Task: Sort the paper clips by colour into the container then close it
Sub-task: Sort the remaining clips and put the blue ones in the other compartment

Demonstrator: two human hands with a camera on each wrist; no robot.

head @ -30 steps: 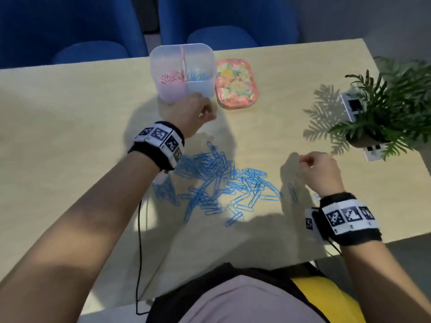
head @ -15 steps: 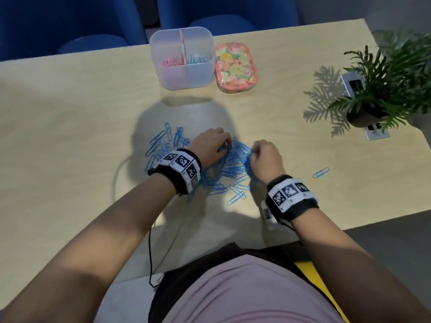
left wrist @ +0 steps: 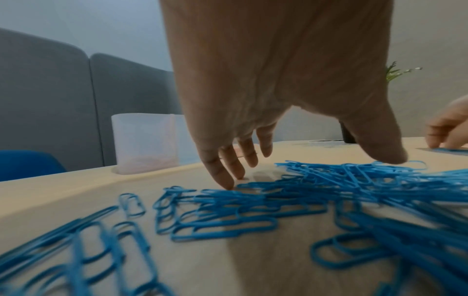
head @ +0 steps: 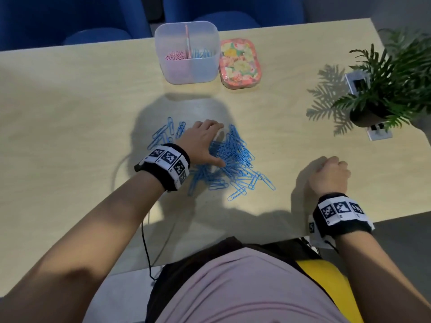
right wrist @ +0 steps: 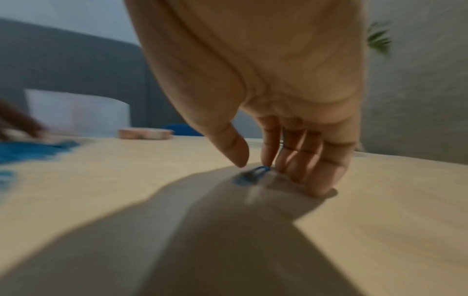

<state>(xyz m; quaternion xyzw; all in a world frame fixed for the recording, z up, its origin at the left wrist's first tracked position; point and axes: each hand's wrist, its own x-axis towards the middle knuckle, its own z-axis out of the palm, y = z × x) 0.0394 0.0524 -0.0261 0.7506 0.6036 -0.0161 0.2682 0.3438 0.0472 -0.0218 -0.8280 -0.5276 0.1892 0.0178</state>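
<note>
A pile of blue paper clips (head: 233, 157) lies mid-table. My left hand (head: 210, 145) rests on its left side, fingers spread; in the left wrist view the fingertips (left wrist: 228, 184) touch the table and the thumb lies on the clips (left wrist: 316, 190). My right hand (head: 330, 171) is off to the right, covering a stray clip in the head view. In the right wrist view, thumb and forefinger of that hand (right wrist: 253, 166) stand either side of the single blue clip (right wrist: 254, 173), which lies flat. The clear divided container (head: 186, 68) holds pink clips on the left and blue ones on the right.
The floral lid (head: 240, 62) lies just right of the container. A potted plant (head: 384, 89) and a table socket (head: 379, 134) occupy the right end. Blue chairs stand behind the far edge. A black cable (head: 145, 241) hangs over the near edge.
My left hand came back from the container to the pile and spread over it. My right hand left the pile and moved right onto the stray clip.
</note>
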